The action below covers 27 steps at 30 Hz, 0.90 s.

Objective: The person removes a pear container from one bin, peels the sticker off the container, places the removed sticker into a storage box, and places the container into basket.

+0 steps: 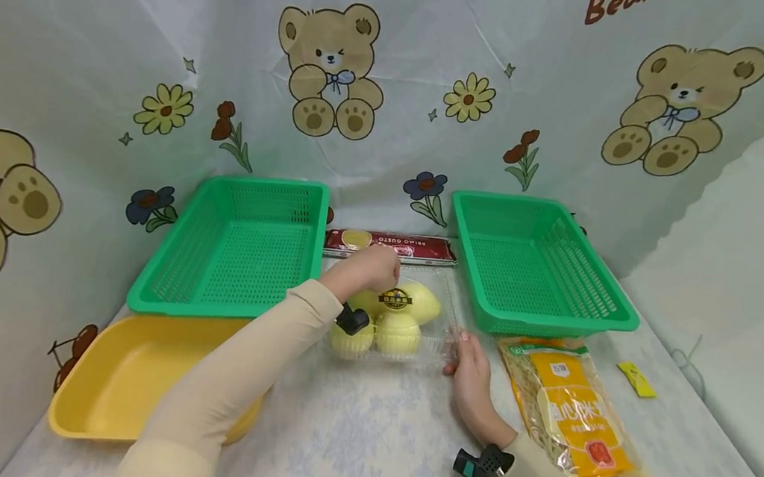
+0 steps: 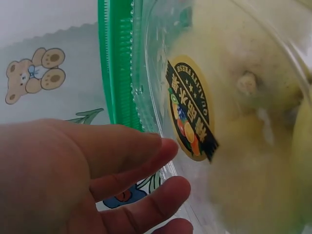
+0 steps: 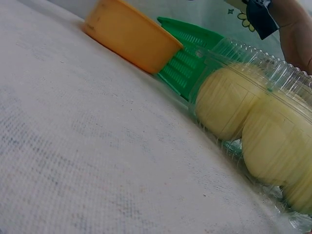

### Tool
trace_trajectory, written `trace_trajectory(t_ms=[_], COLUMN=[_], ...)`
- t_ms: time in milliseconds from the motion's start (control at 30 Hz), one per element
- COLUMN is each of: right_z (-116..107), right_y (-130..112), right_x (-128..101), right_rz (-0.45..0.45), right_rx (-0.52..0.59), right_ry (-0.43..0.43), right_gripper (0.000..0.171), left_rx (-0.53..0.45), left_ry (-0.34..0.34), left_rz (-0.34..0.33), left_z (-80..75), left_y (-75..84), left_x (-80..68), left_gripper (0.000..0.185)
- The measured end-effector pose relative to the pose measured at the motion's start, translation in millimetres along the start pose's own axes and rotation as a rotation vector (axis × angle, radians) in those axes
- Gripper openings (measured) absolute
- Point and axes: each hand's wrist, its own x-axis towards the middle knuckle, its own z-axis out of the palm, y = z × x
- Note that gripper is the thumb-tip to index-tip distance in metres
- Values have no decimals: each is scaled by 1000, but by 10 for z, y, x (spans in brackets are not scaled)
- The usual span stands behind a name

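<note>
1. Honestly, nearest to us our right hand (image 1: 472,380) lies flat on the worktop (image 1: 367,432), fingers straight, tips just touching the near right edge of the clear clamshell box (image 1: 392,316) of yellow fruit. That steadies it but holds nothing, so a shove could slide the box away.
2. The box sits mid-worktop between the two green baskets (image 1: 240,246).
3. Further out, our left hand (image 1: 369,269) curls over the lid's far edge; whether the grip really pinches it we can't tell. Thin slick plastic could pop open or slip.
</note>
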Motion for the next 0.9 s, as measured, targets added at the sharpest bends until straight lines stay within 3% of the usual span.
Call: trace_trajectory(t_ms=[200,433,667,900], right_z=[18,2,6,11], right_y=[-36,-25,-11,-7], right_x=[41,10,30,19], right_rz=[-15,-17,-13,-16], right_rx=[6,19,32,19], right_ry=[-3,0,2,6], right_gripper=[42,41,40,41], left_rx=[10,77,52,49], left_ry=[1,-20,-32,-21], left_rz=[-17,-49,-69,-40], left_z=[-37,36,35,51], left_y=[-1,49,43,35], left_x=[45,124,151,133], left_gripper=[48,48,44,48])
